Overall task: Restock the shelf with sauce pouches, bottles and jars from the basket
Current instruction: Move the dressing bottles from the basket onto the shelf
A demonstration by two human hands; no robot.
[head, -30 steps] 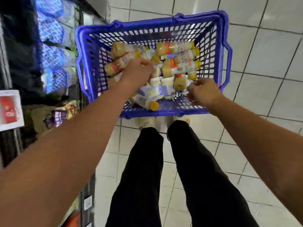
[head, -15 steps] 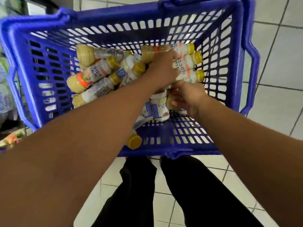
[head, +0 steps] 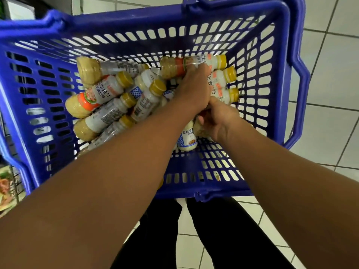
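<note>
A blue plastic basket [head: 124,22] sits on the floor in front of me, holding several sauce bottles [head: 101,94] with yellow caps, lying on their sides. My left hand [head: 194,88] reaches into the right-hand stack, its fingers curled over an orange-labelled bottle [head: 219,78]. Just below it, my right hand [head: 219,119] grips another bottle whose tan base [head: 200,131] shows under the palm. A blue-labelled bottle [head: 187,139] lies beside that hand. Both hands touch at the thumbs.
A shelf edge with packaged goods [head: 5,183] shows at the far left. White floor tiles [head: 330,94] spread to the right of the basket. My legs in black trousers [head: 223,239] stand directly behind the basket's near rim.
I have leaned closer to the basket. My left hand moved from the left pile to the right stack, and my right hand went from the rim down onto a bottle.
</note>
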